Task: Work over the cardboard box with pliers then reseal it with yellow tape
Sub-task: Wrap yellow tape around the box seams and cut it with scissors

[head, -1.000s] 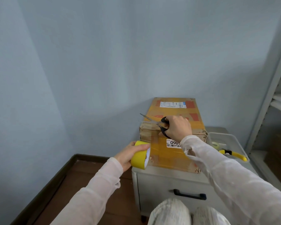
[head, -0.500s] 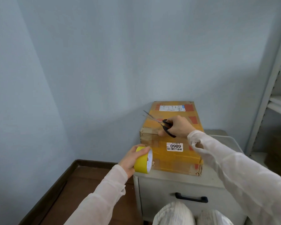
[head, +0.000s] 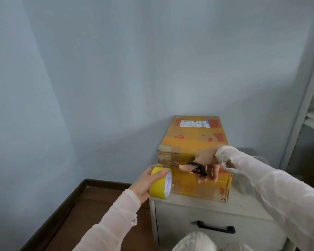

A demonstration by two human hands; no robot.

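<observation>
A cardboard box (head: 194,140), mostly covered in yellow tape and bearing a white label, stands on a grey drawer cabinet (head: 216,212). My left hand (head: 143,183) grips a roll of yellow tape (head: 160,182) at the box's front left corner. My right hand (head: 206,163) holds black-handled scissors (head: 196,166) in front of the box's near face, thumb through one handle ring. The thin blades point left along the face, near the tape roll.
Blue walls close in behind and to the left. A grey metal shelf upright (head: 304,98) rises at the right. Wooden floor with dark skirting (head: 49,221) lies to the left of the cabinet. The cabinet drawer has a black handle (head: 216,228). My knees show at the bottom edge.
My right hand has brought the scissors down from the box's top edge to its front face, blades now pointing left toward the roll. The view has tilted up; the tray with pliers is gone.
</observation>
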